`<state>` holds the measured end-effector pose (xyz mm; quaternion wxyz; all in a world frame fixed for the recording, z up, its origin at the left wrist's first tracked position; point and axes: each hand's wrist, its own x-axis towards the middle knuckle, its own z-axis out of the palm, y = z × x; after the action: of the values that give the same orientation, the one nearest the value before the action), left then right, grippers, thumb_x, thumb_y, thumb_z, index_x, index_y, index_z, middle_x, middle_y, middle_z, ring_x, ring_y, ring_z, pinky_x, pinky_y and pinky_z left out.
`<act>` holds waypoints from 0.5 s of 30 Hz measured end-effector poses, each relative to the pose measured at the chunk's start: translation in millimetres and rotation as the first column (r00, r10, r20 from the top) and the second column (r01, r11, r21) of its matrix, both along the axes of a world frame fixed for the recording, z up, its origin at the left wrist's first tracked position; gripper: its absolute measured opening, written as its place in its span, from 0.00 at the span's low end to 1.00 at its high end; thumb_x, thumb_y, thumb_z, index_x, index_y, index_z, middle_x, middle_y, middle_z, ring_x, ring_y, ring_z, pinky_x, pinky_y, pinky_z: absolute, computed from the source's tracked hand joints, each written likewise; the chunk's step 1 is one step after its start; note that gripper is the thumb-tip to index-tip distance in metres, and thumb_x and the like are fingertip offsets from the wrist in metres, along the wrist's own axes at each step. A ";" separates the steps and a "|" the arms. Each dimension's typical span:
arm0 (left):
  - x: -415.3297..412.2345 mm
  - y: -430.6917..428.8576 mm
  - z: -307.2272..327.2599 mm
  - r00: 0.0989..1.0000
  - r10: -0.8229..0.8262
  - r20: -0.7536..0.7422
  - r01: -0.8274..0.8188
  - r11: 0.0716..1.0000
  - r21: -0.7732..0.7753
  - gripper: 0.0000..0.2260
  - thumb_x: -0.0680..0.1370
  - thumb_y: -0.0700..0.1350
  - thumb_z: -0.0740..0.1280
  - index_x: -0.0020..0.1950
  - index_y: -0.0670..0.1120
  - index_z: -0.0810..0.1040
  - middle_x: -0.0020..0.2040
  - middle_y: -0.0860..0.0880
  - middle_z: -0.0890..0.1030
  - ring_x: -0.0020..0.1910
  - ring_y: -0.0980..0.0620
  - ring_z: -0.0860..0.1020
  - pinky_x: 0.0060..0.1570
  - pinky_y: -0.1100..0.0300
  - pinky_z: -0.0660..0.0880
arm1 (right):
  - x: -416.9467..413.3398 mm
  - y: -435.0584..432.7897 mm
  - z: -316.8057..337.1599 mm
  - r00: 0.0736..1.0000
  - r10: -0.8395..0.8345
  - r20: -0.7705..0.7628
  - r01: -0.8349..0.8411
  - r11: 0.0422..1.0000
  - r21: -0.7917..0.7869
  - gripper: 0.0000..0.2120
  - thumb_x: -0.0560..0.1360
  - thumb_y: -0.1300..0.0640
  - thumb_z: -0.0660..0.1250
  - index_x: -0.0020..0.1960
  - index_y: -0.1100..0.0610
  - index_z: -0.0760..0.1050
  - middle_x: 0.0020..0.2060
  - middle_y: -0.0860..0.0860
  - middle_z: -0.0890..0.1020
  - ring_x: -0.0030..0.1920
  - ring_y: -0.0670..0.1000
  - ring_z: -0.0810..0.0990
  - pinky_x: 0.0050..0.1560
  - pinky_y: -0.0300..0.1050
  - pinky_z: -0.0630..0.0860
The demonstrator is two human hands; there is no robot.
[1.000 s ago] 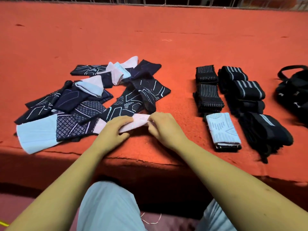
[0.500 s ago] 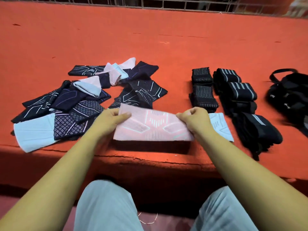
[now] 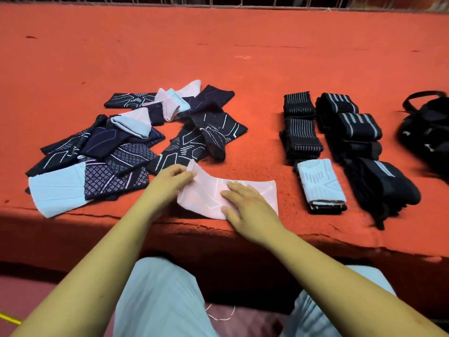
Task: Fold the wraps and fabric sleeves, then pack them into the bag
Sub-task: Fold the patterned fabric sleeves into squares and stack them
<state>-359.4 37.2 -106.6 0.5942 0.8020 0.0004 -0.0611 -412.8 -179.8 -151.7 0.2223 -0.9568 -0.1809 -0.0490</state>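
Observation:
A pale pink fabric sleeve (image 3: pixel 263 190) lies flat near the front edge of the red surface. My left hand (image 3: pixel 170 177) pinches its left end and lifts that end up. My right hand (image 3: pixel 247 205) lies flat on the sleeve's middle, fingers straight, pressing it down. To the left is a loose pile of dark patterned and light sleeves (image 3: pixel 126 147). To the right sit a folded light sleeve (image 3: pixel 320 183) on a dark one, and rolled black striped wraps (image 3: pixel 349 127). The black bag (image 3: pixel 427 132) is at the far right edge.
The red carpeted surface (image 3: pixel 243 57) stretches far back to a metal railing (image 3: pixel 243 1). Its front edge drops off just below the pink sleeve. My knees in light trousers (image 3: pixel 160 300) are below the edge.
The pink sleeve was pulled from the pile, stretched out between both hands, then laid flat. My right hand let go of its right end and now presses its middle; my left lifts the left end.

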 end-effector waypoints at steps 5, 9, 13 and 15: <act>-19.4 -6.9 -3.1 0.953 -0.190 0.234 0.182 0.982 0.059 0.11 0.84 0.43 0.61 0.59 0.48 0.83 0.56 0.52 0.84 0.55 0.61 0.79 0.58 0.64 0.72 | 6.3 -3.2 7.3 0.991 -0.057 -0.122 0.089 0.957 0.277 0.16 0.80 0.56 0.64 0.66 0.57 0.77 0.70 0.53 0.74 0.72 0.50 0.69 0.76 0.43 0.56; -26.6 -21.0 -14.4 0.891 -0.359 0.278 0.337 0.933 0.125 0.15 0.85 0.43 0.57 0.66 0.42 0.79 0.66 0.51 0.78 0.67 0.60 0.73 0.68 0.68 0.64 | 6.7 -8.0 18.5 0.935 -0.108 -0.337 0.307 0.718 0.624 0.14 0.82 0.52 0.60 0.54 0.57 0.82 0.54 0.49 0.85 0.59 0.46 0.80 0.67 0.47 0.71; -23.6 -32.1 -25.5 0.901 -0.356 0.249 0.324 0.932 0.162 0.19 0.80 0.49 0.60 0.68 0.43 0.77 0.69 0.50 0.76 0.70 0.58 0.71 0.73 0.62 0.62 | 3.9 -5.2 19.6 0.945 -0.103 -0.311 0.287 0.717 0.635 0.19 0.81 0.47 0.62 0.47 0.63 0.80 0.44 0.58 0.84 0.44 0.44 0.78 0.55 0.49 0.74; -21.6 -35.2 -29.6 0.884 -0.386 0.265 0.311 0.907 0.283 0.23 0.79 0.52 0.61 0.71 0.43 0.75 0.72 0.51 0.73 0.72 0.59 0.68 0.73 0.66 0.59 | 3.5 -2.8 18.1 0.947 -0.138 -0.291 0.301 0.699 0.649 0.11 0.79 0.52 0.66 0.44 0.57 0.81 0.39 0.50 0.83 0.41 0.39 0.77 0.49 0.39 0.73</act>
<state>-381.0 2.0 -136.3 0.4676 0.8520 -0.2323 -0.0381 -409.4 -182.6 -133.6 0.5706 -0.8206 -0.0079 -0.0326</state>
